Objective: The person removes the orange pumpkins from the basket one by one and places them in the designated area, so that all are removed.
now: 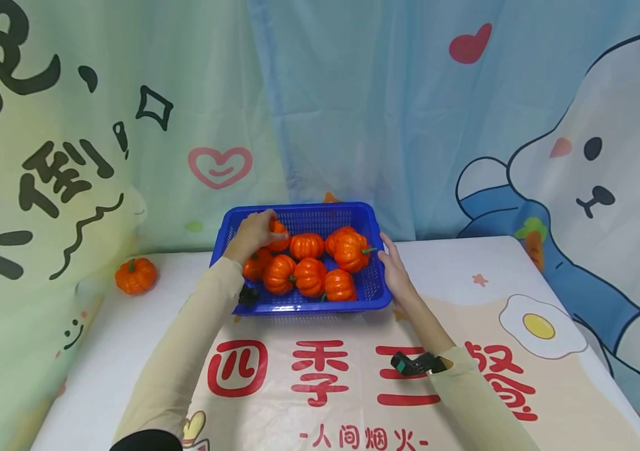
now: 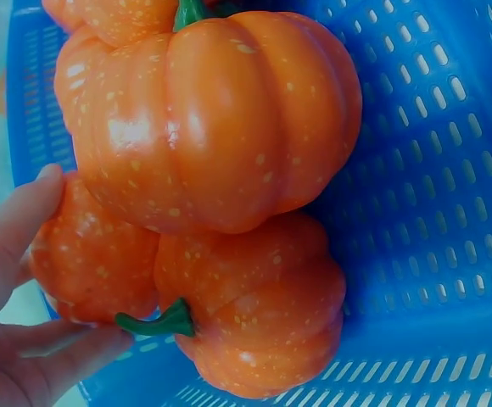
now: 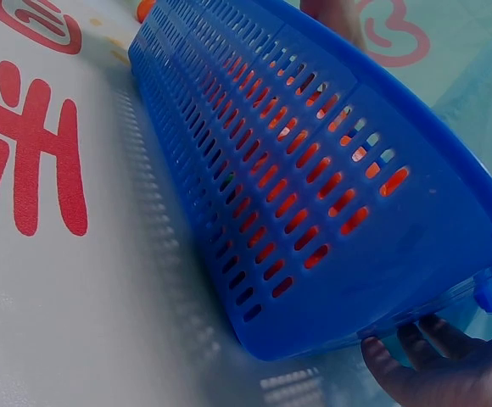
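A blue perforated plastic basket (image 1: 297, 307) holds several shiny orange toy pumpkins (image 1: 309, 277), some with green stems. My left hand (image 1: 254, 237) reaches over its left side and grips a small pumpkin (image 2: 97, 254) at the back left. In the left wrist view, thumb and fingers lie around this pumpkin, beside a larger pumpkin (image 2: 220, 127) and another pumpkin with a curved green stem (image 2: 165, 320). My right hand (image 1: 395, 269) rests against the basket's right end. In the right wrist view, its fingertips (image 3: 382, 360) touch the outer wall below the rim; the thumb is hidden.
One more pumpkin (image 1: 136, 276) lies outside the basket, at the table's back left. The table (image 1: 438, 275) wears a printed cloth with red characters and a fried egg picture. A patterned curtain (image 1: 331, 106) hangs right behind the basket. A dark wrist device (image 1: 418, 363) sits on my right wrist.
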`<state>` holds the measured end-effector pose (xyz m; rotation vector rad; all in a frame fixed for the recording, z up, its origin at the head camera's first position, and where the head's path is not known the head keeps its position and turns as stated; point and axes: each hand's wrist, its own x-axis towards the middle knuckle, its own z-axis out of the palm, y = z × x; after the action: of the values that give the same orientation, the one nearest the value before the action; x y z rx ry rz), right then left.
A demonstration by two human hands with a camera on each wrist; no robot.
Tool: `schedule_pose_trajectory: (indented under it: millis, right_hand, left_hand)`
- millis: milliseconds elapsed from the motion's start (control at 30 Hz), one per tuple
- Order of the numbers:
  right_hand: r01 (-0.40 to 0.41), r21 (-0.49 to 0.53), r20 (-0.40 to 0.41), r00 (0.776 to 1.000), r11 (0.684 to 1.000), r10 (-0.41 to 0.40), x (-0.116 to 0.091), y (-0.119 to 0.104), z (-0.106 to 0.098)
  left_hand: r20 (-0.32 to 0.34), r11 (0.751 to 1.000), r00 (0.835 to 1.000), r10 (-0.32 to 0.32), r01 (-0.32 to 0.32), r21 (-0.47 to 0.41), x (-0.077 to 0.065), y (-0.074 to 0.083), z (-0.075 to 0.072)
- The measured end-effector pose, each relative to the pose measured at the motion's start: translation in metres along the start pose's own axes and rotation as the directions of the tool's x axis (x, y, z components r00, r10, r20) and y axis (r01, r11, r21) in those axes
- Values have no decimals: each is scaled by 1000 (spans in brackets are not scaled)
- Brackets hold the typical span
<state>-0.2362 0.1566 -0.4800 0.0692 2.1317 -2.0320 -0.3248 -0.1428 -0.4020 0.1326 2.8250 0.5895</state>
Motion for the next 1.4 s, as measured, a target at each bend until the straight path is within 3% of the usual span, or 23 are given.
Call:
schedule_pose_trajectory:
  millis: [233, 600, 800, 933, 1100, 1167, 1300, 1400]
  right_hand:
    - [-1, 7, 1, 1000, 1000, 1, 0, 0, 0]
    - [-6, 1, -8, 1000, 1000, 6, 1, 1, -1]
    - [1, 4, -2, 1000, 1000, -1, 1, 1, 0]
    - [5, 6, -2, 1000, 1000, -5, 1, 2, -1]
    - [16, 7, -12, 1000, 1000, -16, 2, 0, -4]
    - [9, 14, -14, 1000, 1000, -8, 1, -3, -4]
    - [-16, 30, 1, 1000, 999, 16, -5, -12, -2]
    - [-31, 20, 8, 1000, 999, 31, -12, -21, 0]
  left_hand:
    - [4, 1000, 1000, -15, 15, -22, -2, -1, -2]
    - [-17, 998, 998, 63, -63, -16, -10, -5, -12]
    - [-74, 987, 986, 152, -156, -44, -25, -8, -20]
    - [-131, 968, 966, 222, -234, -86, -43, -10, -24]
    - [-222, 927, 934, 280, -324, -190, -71, -14, -29]
    - [-259, 912, 926, 275, -336, -234, -85, -18, -30]
    - [-345, 908, 914, 215, -317, -274, -120, -34, -31]
    - [-428, 915, 889, 165, -300, -270, -147, -52, -30]
